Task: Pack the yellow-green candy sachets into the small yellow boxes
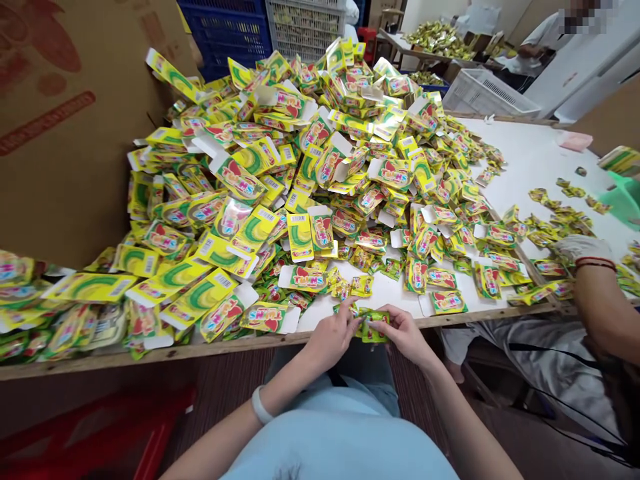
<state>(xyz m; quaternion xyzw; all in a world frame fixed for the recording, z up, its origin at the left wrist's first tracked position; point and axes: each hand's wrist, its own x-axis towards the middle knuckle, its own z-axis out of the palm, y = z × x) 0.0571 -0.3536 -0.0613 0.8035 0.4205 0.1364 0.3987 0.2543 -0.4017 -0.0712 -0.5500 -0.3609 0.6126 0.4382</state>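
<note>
At the table's front edge, my left hand (331, 339) and my right hand (406, 337) meet over small green candy packets (373, 328). Fingertips of both hands pinch these packets from either side; how many there are is hard to make out. Just beyond my fingers lie a few loose yellow wrapped candies (361, 285). A small yellow-green box with an open white flap (265, 317) rests to the left of my left hand. Another such box (447, 302) lies past my right hand.
A big heap of yellow-green candy boxes (300, 173) covers the white table (530, 150). A cardboard carton (75, 180) stands at left, a red stool (95, 427) below. At right, a co-worker's gloved hand (583, 248) is among wrapped candies. Crates (487, 93) stand behind.
</note>
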